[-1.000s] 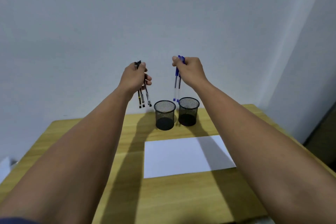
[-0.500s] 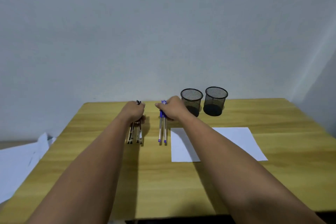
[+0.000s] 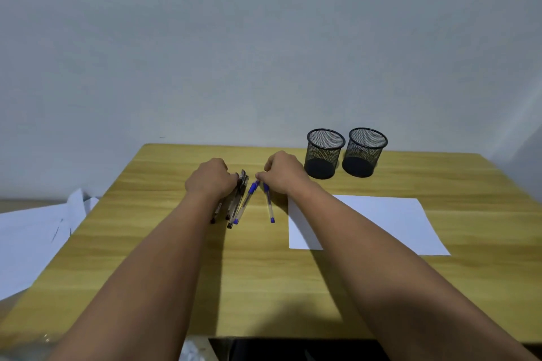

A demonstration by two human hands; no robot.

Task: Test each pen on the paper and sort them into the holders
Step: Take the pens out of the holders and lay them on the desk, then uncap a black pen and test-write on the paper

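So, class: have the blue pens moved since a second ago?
Yes. The blue pens have come down from above the holders onto the table, left of the paper, by the right hand.

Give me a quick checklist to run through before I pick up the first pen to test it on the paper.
1. Black pens down on the table: ok, they lie fanned beside the left hand.
2. Blue pens down on the table: ok, two lie splayed by the right hand.
3. Hands free to pick one pen: cannot tell, both sets of fingers are at the pen tops and whether they grip is hidden.
4. Paper flat and unmarked: ok, though the right forearm covers its near left part.
5. Both holders upright and empty: ok.
6. Pen caps off: cannot tell.
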